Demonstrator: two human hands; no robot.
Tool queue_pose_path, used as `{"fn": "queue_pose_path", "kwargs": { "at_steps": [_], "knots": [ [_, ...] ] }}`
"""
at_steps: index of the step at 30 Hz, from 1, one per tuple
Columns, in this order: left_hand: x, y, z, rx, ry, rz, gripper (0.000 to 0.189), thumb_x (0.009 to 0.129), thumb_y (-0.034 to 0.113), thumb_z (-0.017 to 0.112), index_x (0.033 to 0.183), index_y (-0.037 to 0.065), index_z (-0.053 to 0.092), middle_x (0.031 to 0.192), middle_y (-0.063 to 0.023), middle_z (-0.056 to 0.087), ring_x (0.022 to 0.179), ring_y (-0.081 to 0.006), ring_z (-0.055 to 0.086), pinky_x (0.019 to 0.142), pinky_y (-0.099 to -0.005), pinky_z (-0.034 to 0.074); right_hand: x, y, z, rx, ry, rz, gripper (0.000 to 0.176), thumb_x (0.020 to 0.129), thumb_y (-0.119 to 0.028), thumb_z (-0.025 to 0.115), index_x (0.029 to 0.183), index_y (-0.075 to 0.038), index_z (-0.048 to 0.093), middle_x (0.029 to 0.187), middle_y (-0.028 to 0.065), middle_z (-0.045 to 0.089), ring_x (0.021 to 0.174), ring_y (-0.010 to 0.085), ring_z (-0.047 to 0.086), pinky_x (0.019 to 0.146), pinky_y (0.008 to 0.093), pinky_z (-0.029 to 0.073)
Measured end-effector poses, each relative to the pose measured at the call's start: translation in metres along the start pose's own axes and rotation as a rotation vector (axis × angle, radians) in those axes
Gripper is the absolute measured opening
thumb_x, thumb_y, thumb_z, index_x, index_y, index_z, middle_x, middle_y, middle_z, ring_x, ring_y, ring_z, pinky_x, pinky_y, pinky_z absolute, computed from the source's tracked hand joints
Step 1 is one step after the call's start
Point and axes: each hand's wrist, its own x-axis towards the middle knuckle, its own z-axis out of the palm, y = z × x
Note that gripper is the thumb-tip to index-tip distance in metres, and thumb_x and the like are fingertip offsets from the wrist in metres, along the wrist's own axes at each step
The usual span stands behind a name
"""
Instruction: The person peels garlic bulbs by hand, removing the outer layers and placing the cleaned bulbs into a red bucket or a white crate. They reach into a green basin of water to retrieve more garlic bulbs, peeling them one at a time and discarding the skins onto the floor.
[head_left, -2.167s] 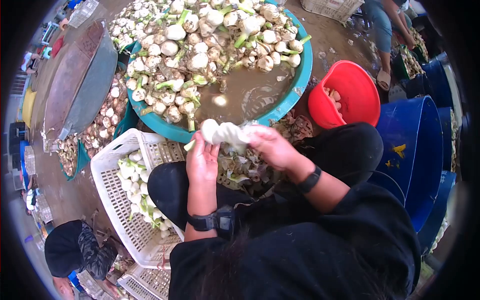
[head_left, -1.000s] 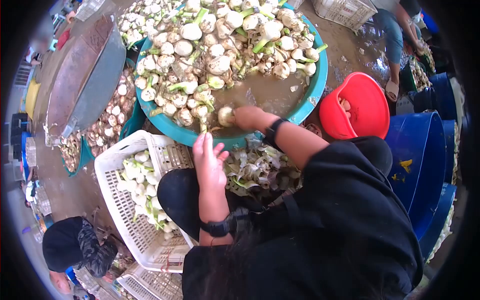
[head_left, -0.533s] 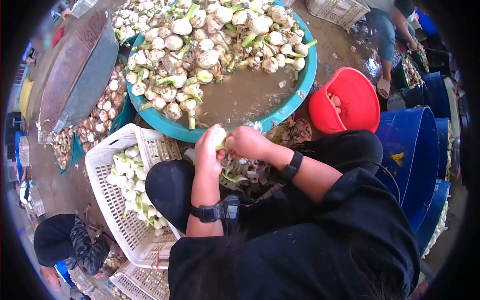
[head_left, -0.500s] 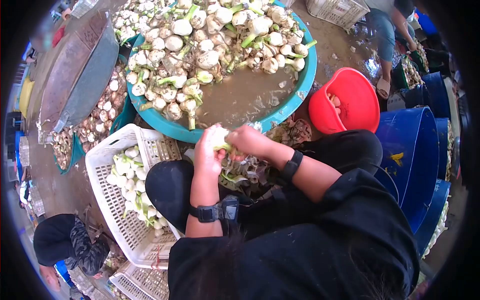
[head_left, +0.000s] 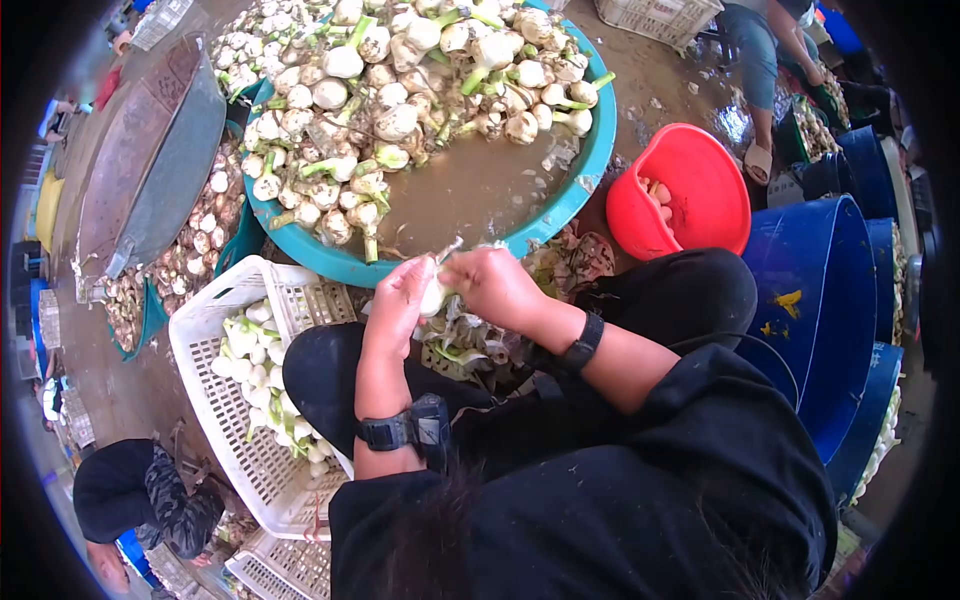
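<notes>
A white garlic bulb (head_left: 433,300) is between my two hands, just past the near rim of the teal tub (head_left: 330,262). My left hand (head_left: 396,298) is closed around the bulb from the left. My right hand (head_left: 495,287) pinches at its upper end, with a pale strip of skin (head_left: 452,246) sticking up between the hands. Fingers cover much of the bulb. In the tub, unpeeled garlic bulbs (head_left: 395,122) with green stems lie heaped beside muddy water. Below my hands, loose peelings (head_left: 470,338) have piled up between my legs.
At my left stands a white crate (head_left: 205,385) holding cleaned garlic bulbs (head_left: 255,365). A red bucket (head_left: 705,190) and a large blue barrel (head_left: 815,300) are on my right. A metal wheelbarrow (head_left: 165,160) stands far left. Other people sit at the lower left and upper right.
Both hands have turned a little about the garlic bulb, and the right hand has risen slightly at its top. A pale strip now sticks up there. The whole view has shifted slightly.
</notes>
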Motion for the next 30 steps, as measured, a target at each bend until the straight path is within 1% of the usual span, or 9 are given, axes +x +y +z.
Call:
{"fn": "queue_pose_path", "kwargs": {
  "at_steps": [5, 7, 11, 14, 17, 21, 23, 25, 30],
  "knots": [
    [-0.022, 0.007, 0.023, 0.595, -0.014, 0.651, 0.044, 0.068, -0.002, 0.059, 0.111, 0.002, 0.052, 0.116, -0.0147, 0.051, 0.102, -0.0278, 0.052, 0.09, -0.0352, 0.041, 0.007, 0.007, -0.011, 0.74, -0.115, 1.186, 0.02, 0.084, -0.017, 0.056, 0.082, 0.003, 0.058, 0.064, 0.0112, 0.057, 0.042, 0.0186, 0.05, 0.043, 0.0317, 0.045],
    [-0.018, 0.003, 0.015, 1.017, 0.025, 0.959, 0.042, 0.067, -0.005, 0.056, 0.108, 0.002, 0.054, 0.113, -0.0158, 0.053, 0.102, -0.0326, 0.052, 0.091, -0.0368, 0.041, -0.001, 0.019, -0.003, 0.921, -0.12, 1.089, 0.02, 0.085, -0.017, 0.055, 0.085, 0.002, 0.058, 0.068, 0.0057, 0.056, 0.051, 0.0143, 0.053, 0.044, 0.0242, 0.046],
    [-0.008, -0.019, 0.012, 0.854, 0.157, 0.947, 0.028, 0.074, -0.004, 0.054, 0.101, 0.0, 0.055, 0.107, -0.0147, 0.056, 0.099, -0.0288, 0.055, 0.089, -0.0361, 0.043, 0.001, 0.005, -0.006, 1.19, 0.009, 0.987, 0.02, 0.088, -0.011, 0.047, 0.104, 0.0, 0.051, 0.09, 0.0059, 0.057, 0.077, 0.0146, 0.056, 0.057, 0.0266, 0.049],
    [0.0, -0.015, -0.001, -0.663, 0.236, 0.328, 0.016, 0.086, 0.013, 0.053, 0.097, 0.001, 0.055, 0.102, -0.011, 0.058, 0.094, -0.019, 0.057, 0.082, -0.033, 0.049, -0.009, -0.011, -0.016, 1.062, -0.045, 0.667, 0.027, 0.086, -0.007, 0.046, 0.112, -0.001, 0.047, 0.104, 0.0057, 0.055, 0.093, 0.0139, 0.053, 0.083, 0.032, 0.043],
    [-0.002, -0.015, -0.016, -0.933, 0.312, -0.032, 0.025, 0.085, 0.024, 0.057, 0.101, 0.004, 0.055, 0.094, -0.0059, 0.06, 0.081, -0.0152, 0.059, 0.068, -0.0273, 0.053, -0.017, -0.021, -0.039, 1.464, 0.145, 0.444, 0.031, 0.083, -0.014, 0.052, 0.112, -0.003, 0.046, 0.103, 0.0078, 0.054, 0.092, 0.0199, 0.053, 0.084, 0.0347, 0.042],
    [-0.002, -0.012, -0.028, -1.029, 0.286, -0.04, 0.033, 0.082, 0.034, 0.059, 0.101, 0.007, 0.055, 0.077, -0.0013, 0.059, 0.061, -0.0105, 0.055, 0.049, -0.022, 0.05, -0.007, -0.008, -0.09, 1.614, 0.25, 0.271, 0.033, 0.089, -0.022, 0.043, 0.113, 0.0, 0.043, 0.096, 0.0128, 0.055, 0.089, 0.0225, 0.053, 0.081, 0.0366, 0.043],
    [-0.007, -0.006, -0.022, -1.006, 0.264, 0.057, 0.029, 0.085, 0.034, 0.056, 0.097, 0.007, 0.055, 0.071, 0.0008, 0.057, 0.057, -0.0087, 0.053, 0.046, -0.021, 0.047, -0.002, -0.011, -0.083, 1.254, 0.137, 0.516, 0.033, 0.089, -0.028, 0.043, 0.107, -0.002, 0.049, 0.086, 0.0166, 0.059, 0.077, 0.0268, 0.058, 0.07, 0.0387, 0.045],
    [-0.01, -0.002, -0.018, -0.965, 0.274, 0.1, 0.026, 0.086, 0.032, 0.054, 0.093, 0.007, 0.054, 0.068, 0.0013, 0.055, 0.056, -0.008, 0.051, 0.044, -0.0206, 0.045, -0.005, -0.02, -0.063, -0.121, -0.405, 0.25, 0.029, 0.085, -0.031, 0.05, 0.095, -0.005, 0.059, 0.08, 0.0175, 0.061, 0.075, 0.029, 0.061, 0.067, 0.0379, 0.049],
    [-0.022, 0.006, 0.005, -0.391, 0.613, 0.344, 0.02, 0.088, 0.02, 0.052, 0.076, 0.007, 0.044, 0.062, -0.0002, 0.047, 0.056, -0.0077, 0.047, 0.049, -0.0232, 0.042, 0.026, -0.05, -0.005, -0.082, 0.042, 0.2, 0.021, 0.076, -0.025, 0.059, 0.071, -0.005, 0.056, 0.067, 0.0153, 0.058, 0.063, 0.0339, 0.058, 0.056, 0.0397, 0.047]
  ]
}}
